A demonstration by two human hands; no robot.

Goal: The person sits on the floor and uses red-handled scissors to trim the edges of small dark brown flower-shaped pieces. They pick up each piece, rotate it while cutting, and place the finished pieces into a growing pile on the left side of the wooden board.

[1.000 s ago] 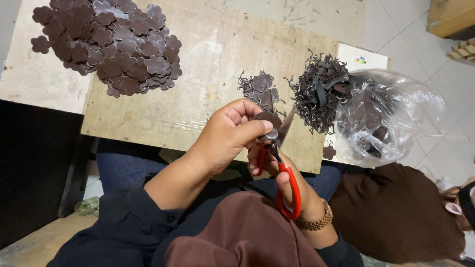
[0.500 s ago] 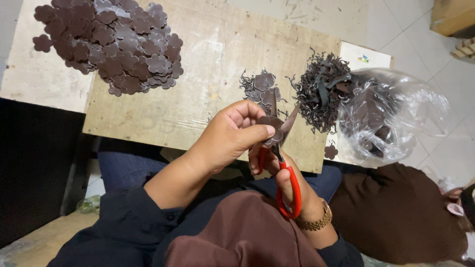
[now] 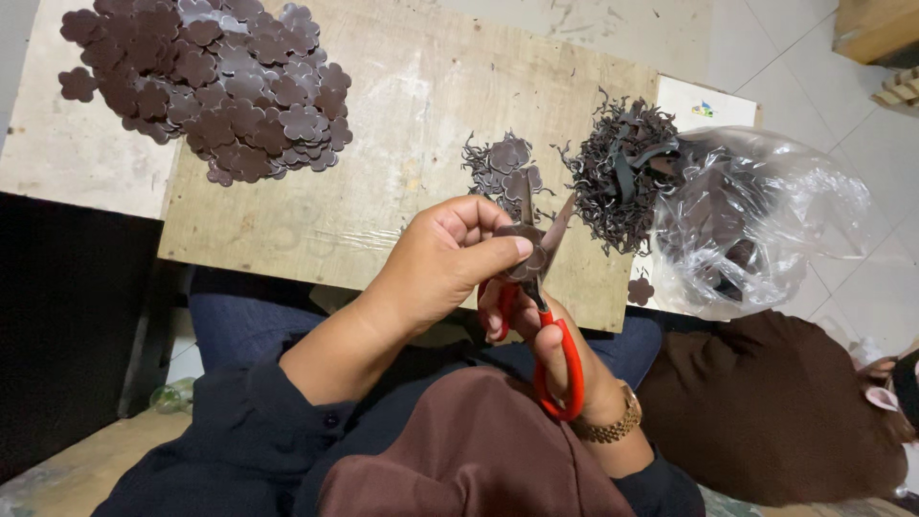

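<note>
small craft workshop | worn plywood board (image 3: 383, 182) on tiled floor (image 3: 766, 57) | heaps of cut-outs (image 3: 211, 86)

bare board (image 3: 402, 115) between brown pile (image 3: 215, 86) and scraps (image 3: 622, 172), seemingly passable.

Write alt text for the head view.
Left hand holds a brown flower piece in the open red scissors gripped by the right hand, above a board with a pile of pieces, scraps and a bag.

Left hand (image 3: 436, 263) curled, thumb stretched flat toward fingertips, pinching. Right hand (image 3: 541, 330) just beneath it, fingers bent, wrist tucked close to body.
</note>
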